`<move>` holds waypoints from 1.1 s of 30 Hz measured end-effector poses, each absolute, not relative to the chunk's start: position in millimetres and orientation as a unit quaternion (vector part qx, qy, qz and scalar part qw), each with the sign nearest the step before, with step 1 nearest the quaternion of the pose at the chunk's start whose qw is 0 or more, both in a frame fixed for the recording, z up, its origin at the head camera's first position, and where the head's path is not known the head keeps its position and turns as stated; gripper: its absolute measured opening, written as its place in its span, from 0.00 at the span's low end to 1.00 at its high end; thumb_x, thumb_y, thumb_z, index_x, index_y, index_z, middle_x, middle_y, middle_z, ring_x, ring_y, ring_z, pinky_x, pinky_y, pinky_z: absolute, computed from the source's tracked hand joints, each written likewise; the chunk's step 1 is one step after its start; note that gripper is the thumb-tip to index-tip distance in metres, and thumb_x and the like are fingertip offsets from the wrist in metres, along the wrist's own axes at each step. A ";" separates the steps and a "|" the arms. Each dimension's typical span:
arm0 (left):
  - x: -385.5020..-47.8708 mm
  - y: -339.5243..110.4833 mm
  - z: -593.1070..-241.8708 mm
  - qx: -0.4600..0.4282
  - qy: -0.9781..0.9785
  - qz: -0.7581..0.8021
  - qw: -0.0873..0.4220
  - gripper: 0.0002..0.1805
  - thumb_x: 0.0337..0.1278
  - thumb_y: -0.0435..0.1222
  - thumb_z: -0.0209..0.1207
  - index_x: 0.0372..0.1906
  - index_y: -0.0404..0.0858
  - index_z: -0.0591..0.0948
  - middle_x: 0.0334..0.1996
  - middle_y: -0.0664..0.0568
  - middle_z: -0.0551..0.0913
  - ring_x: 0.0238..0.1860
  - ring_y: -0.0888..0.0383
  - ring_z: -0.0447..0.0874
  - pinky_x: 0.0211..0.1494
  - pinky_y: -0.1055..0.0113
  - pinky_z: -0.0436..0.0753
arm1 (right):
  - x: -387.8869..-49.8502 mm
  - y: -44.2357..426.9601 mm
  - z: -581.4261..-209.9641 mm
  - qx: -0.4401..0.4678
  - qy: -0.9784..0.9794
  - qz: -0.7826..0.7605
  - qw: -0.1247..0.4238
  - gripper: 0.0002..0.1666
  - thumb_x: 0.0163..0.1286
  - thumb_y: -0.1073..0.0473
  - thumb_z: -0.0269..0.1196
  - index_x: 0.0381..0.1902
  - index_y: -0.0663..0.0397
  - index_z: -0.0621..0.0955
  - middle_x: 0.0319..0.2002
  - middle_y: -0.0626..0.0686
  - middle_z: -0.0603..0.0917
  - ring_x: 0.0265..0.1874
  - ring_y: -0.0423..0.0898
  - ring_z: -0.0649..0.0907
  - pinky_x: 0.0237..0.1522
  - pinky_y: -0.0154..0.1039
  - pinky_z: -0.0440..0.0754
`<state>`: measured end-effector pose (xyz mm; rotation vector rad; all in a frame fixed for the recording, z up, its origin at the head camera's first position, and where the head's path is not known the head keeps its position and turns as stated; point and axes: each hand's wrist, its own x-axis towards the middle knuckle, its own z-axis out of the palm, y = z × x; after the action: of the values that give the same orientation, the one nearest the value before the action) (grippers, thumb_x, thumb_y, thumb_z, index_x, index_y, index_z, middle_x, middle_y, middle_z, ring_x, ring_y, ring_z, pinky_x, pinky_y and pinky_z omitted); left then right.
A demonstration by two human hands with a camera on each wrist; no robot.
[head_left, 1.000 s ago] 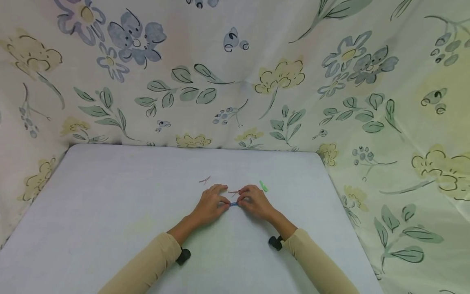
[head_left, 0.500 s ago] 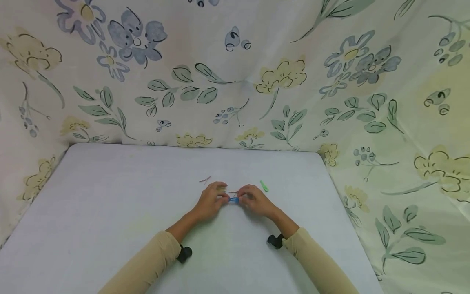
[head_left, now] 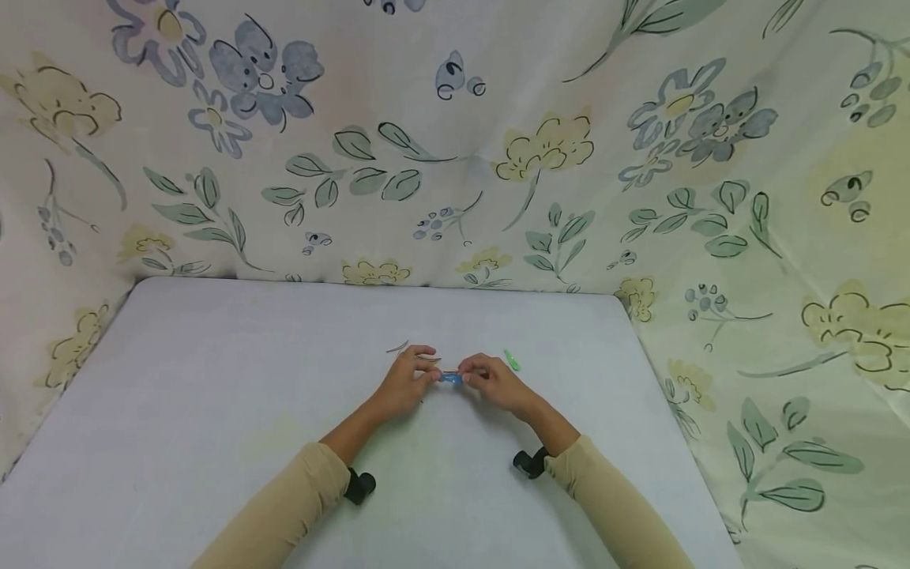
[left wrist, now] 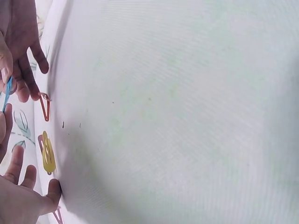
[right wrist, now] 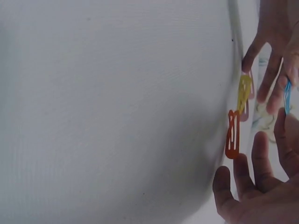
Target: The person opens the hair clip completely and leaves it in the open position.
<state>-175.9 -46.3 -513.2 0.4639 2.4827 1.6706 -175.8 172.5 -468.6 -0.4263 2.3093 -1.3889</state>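
Blue clip [head_left: 451, 378] sits near the middle of the head frame, just below center, right between the hands. Long axis runs left-right there, spanning the gap; in both wrist views it reads as a slim strip running roughly top to bottom, seen near edge-on. Left hand [head_left: 404, 385] pinches its left end, thumb and a finger; right hand [head_left: 500, 386] pinches its right end likewise. Neither hand is nearer: both are on it. Spare fingers stand spread, free of the clip. It looks lifted off the table [head_left: 213, 411], since the wrist views put it against the floral cloth [head_left: 455, 213]. The key relation is the clip lined up hand to hand, one end each; whether it's bent or snapped, can't tell.

Around it: orange clip [right wrist: 237, 135] by the right hand's fingertips, contact unclear. Yellow clip [left wrist: 48, 163] lies between the hands in the left wrist view, pinkish clip [left wrist: 40, 143] partly behind it. Green clip [head_left: 512, 360] is just up and right of the right hand in the head frame.
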 end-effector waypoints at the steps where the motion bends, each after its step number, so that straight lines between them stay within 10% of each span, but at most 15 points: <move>1: -176.2 -46.7 -512.6 0.149 0.819 0.551 0.060 0.06 0.63 0.31 0.63 0.36 0.31 0.86 0.61 0.39 0.74 0.67 0.40 0.67 0.69 0.43 0.63 | -174.5 171.6 -465.4 -0.152 0.826 -0.502 0.205 0.10 0.74 0.67 0.57 0.48 0.67 0.81 0.53 0.61 0.80 0.46 0.48 0.75 0.45 0.40 0.74; 33: -175.6 -48.8 -506.9 0.139 0.810 0.565 0.073 0.06 0.65 0.30 0.61 0.36 0.30 0.86 0.59 0.42 0.76 0.67 0.41 0.68 0.65 0.40 0.69 | -186.9 174.8 -497.7 -0.123 0.817 -0.530 0.191 0.10 0.72 0.62 0.61 0.45 0.60 0.85 0.57 0.59 0.79 0.60 0.53 0.73 0.58 0.53 0.72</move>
<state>-175.6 -48.8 -506.9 0.4187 2.4325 1.6972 -186.9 174.8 -497.7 -0.3457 2.2961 -1.4877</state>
